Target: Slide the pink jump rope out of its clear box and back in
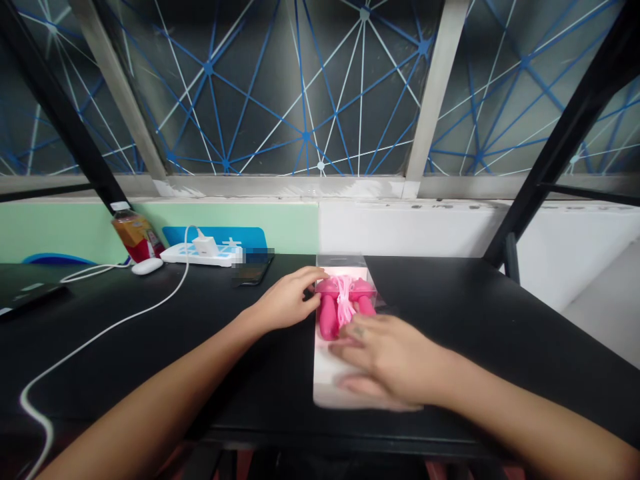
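Note:
A pink jump rope (pixel 329 319), with two thick handles and a bundled cord (pixel 345 297), lies in a clear plastic package with a pale card (pixel 330 373) on the black table. At the package's left edge, my left hand (pixel 290 297) has its thumb and fingers curled against the side near the handle tops. My right hand (pixel 390 353) reaches over the lower right of the package, palm down. Its fingers are smeared by motion and lie near the lower ends of the handles, partly covering the right one. Whether they grip anything is unclear.
On the black table (pixel 200 360), a white power strip (pixel 173 254) with a plugged-in charger (pixel 205 246) stands back left. Near it are a phone (pixel 256 272), a white mouse (pixel 147 266) and a drink bottle (pixel 135 233). A white cable (pixel 105 331) crosses the left side.

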